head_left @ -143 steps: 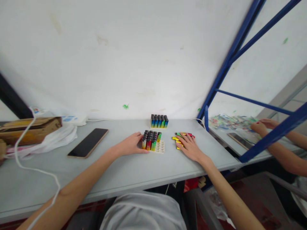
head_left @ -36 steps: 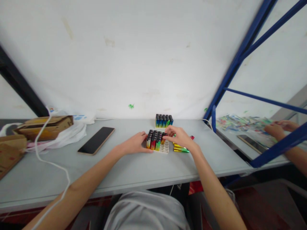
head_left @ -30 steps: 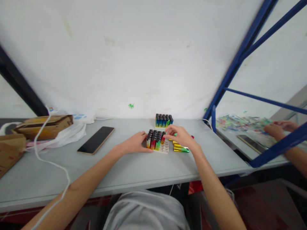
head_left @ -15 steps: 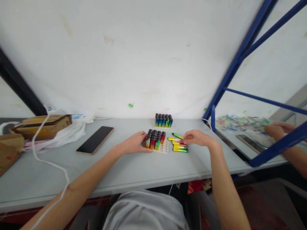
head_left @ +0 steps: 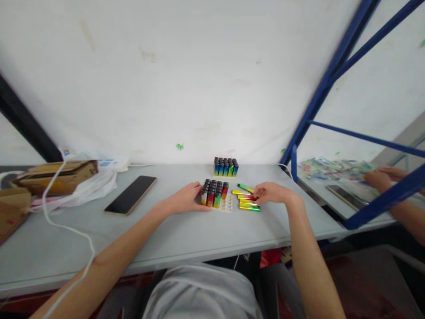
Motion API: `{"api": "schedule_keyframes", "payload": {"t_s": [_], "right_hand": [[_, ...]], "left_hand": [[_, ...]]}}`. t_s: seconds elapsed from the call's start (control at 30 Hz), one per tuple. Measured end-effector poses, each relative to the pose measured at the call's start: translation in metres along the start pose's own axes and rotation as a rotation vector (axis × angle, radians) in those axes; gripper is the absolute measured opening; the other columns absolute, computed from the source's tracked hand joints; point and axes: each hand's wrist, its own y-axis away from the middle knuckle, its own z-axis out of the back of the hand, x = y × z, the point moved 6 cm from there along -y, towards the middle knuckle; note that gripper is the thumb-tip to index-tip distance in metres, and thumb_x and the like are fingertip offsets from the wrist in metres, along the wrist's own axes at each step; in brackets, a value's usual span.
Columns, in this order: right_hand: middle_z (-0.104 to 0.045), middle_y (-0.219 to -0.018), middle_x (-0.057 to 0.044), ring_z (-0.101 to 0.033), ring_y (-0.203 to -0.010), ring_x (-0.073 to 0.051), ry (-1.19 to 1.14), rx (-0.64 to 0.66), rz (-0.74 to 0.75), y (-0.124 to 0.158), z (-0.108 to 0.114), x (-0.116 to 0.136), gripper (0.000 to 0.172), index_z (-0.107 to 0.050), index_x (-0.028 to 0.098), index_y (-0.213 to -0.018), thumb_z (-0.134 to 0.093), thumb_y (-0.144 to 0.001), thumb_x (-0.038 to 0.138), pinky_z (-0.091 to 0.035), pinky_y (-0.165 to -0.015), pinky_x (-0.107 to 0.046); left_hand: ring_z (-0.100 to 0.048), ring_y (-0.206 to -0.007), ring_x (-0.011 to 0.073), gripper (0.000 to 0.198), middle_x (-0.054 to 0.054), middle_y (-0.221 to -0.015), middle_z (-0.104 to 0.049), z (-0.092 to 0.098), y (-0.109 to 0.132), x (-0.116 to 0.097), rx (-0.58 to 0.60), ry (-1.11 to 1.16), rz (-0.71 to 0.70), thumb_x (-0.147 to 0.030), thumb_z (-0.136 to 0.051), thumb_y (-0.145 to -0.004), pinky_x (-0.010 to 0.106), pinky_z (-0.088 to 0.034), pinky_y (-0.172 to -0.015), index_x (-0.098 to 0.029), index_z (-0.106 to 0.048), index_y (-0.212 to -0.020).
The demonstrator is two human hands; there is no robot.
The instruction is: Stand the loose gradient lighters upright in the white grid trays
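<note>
Rows of lighters (head_left: 210, 193) with black tops stand upright in a white tray (head_left: 226, 204). Bare holes show at the tray's front right. My left hand (head_left: 190, 197) is closed around the tray's left side, thumb along the front corner and fingers behind. To the right of the tray, several loose lighters (head_left: 249, 206) in yellow, red and green lie flat on the table. My right hand (head_left: 270, 193) bends over their right ends, fingertips pinched on a red lighter (head_left: 246, 197); the fingers hide its end.
A second block of upright lighters (head_left: 226, 167) stands near the wall. A phone (head_left: 131, 195) lies to the left, beside cardboard boxes (head_left: 56, 176) and a white cable (head_left: 71, 228). At right is a blue metal frame (head_left: 307, 117), with another person's hands (head_left: 381, 177) beyond it.
My right hand has lowered slightly, its fingertips closing at the ends of the loose lighters. My left hand keeps its place at the tray. The view has shifted a little.
</note>
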Motion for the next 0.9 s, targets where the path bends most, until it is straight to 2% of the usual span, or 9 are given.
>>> {"api": "schedule_keyframes", "payload": {"t_s": [0.27,0.57,0.7,0.9], "right_hand": [[-0.081,-0.084,-0.004,-0.071,-0.083,-0.026,0.005,0.056,-0.019,0.006,-0.003,0.005,0.025,-0.084,0.022,-0.082,-0.079,-0.067,0.042,-0.051,-0.075,-0.032],[-0.08,-0.083,-0.004,-0.071,-0.082,-0.027,0.066,0.089,-0.066,0.005,-0.01,0.006,0.02,-0.082,0.021,-0.081,-0.075,-0.071,0.036,-0.048,-0.071,-0.032],[-0.08,-0.088,-0.007,-0.072,-0.084,-0.026,0.035,-0.022,-0.007,0.008,-0.003,0.003,0.021,-0.079,0.018,-0.087,-0.072,-0.076,0.035,-0.052,-0.074,-0.032],[-0.079,-0.091,-0.009,-0.074,-0.085,-0.025,-0.143,-0.302,0.092,0.02,0.027,-0.001,0.028,-0.072,0.019,-0.094,-0.075,-0.082,0.044,-0.058,-0.078,-0.035]], "left_hand": [[-0.065,-0.098,0.0327,0.067,0.012,-0.105,-0.065,-0.002,0.0,0.003,-0.001,0.006,0.001,-0.08,-0.073,-0.071,0.044,-0.055,-0.092,-0.019,-0.068,-0.099],[-0.064,-0.1,0.033,0.068,0.012,-0.107,-0.064,-0.005,-0.001,0.005,0.026,-0.027,0.0,-0.081,-0.071,-0.074,0.044,-0.054,-0.092,-0.019,-0.065,-0.101],[-0.064,-0.101,0.0336,0.068,0.012,-0.107,-0.063,-0.004,0.0,0.003,0.03,-0.042,0.001,-0.081,-0.07,-0.076,0.043,-0.053,-0.094,-0.018,-0.065,-0.101],[-0.064,-0.1,0.0335,0.067,0.011,-0.105,-0.064,-0.004,-0.001,0.004,0.013,-0.023,-0.011,-0.081,-0.071,-0.074,0.043,-0.053,-0.091,-0.018,-0.066,-0.099]]}}
